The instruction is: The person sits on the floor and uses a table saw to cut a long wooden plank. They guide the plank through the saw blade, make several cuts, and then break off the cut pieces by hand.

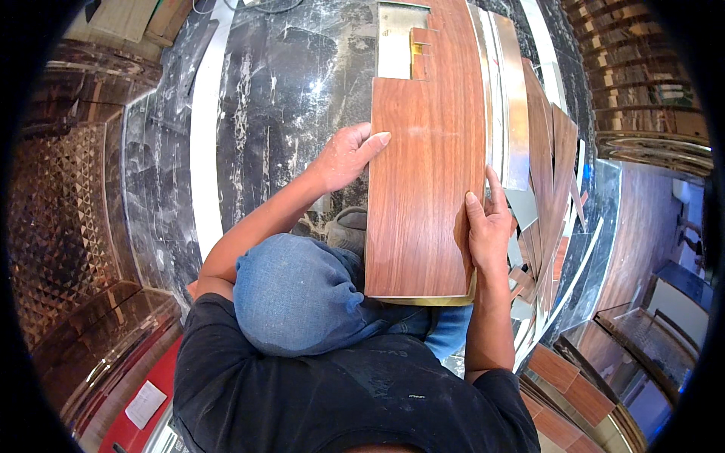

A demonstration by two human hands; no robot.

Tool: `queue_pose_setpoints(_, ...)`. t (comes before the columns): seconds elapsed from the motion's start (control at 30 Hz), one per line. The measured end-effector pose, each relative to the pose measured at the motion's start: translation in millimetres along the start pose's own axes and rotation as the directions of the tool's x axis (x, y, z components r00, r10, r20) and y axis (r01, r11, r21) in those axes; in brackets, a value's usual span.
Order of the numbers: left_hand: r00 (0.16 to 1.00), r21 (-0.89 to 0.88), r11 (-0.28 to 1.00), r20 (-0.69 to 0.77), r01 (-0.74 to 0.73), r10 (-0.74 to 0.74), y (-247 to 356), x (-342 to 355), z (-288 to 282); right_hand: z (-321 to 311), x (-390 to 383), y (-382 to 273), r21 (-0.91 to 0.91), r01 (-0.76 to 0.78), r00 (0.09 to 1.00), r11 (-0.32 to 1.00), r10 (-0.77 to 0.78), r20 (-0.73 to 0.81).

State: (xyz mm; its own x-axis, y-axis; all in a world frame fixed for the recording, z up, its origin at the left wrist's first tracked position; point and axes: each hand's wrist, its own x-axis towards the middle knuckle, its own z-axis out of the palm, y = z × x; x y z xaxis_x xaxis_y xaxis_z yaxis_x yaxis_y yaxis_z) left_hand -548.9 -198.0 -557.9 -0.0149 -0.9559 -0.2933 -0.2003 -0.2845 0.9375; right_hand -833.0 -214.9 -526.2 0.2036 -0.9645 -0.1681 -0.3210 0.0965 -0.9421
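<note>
A long reddish-brown wood-grain plank (423,204) lies lengthwise in front of me, its near end over my lap. At its far left a stepped notch is cut out, with a pale strip (394,41) and a bit of yellow showing there. My left hand (349,157) grips the plank's left edge, thumb on top, other fingers mostly hidden. On the opposite edge my right hand (489,230) holds the plank, its thumb on the top face and a finger stretched along the side. A yellow edge (434,300) peeks from under the near end.
Metal and white strips (513,106) lie right of the plank, beside a heap of thin wood offcuts (545,174). A white strip (205,128) runs along the stained dark floor (264,98) at left. More brown planks (574,385) lie at lower right. A paper (146,404) rests on something red.
</note>
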Motion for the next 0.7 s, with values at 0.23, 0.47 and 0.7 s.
queue_pose_setpoints(0.23,1.0,0.014,1.0,-0.011,-0.004,0.004,5.7,-1.9,0.0,-1.0,-0.9,-6.2,-0.097,-0.022,1.0,0.995,0.021,-0.012)
queue_pose_setpoints(0.47,1.0,0.01,1.0,-0.015,0.002,-0.002,-1.3,-0.7,0.3,-1.5,0.0,-2.0,-0.139,0.027,0.999,0.99,-0.032,-0.031)
queue_pose_setpoints(0.7,1.0,-0.019,1.0,-0.025,0.001,-0.001,1.1,-0.5,1.2,-1.8,0.5,0.7,-0.032,0.003,1.0,0.999,-0.004,-0.028)
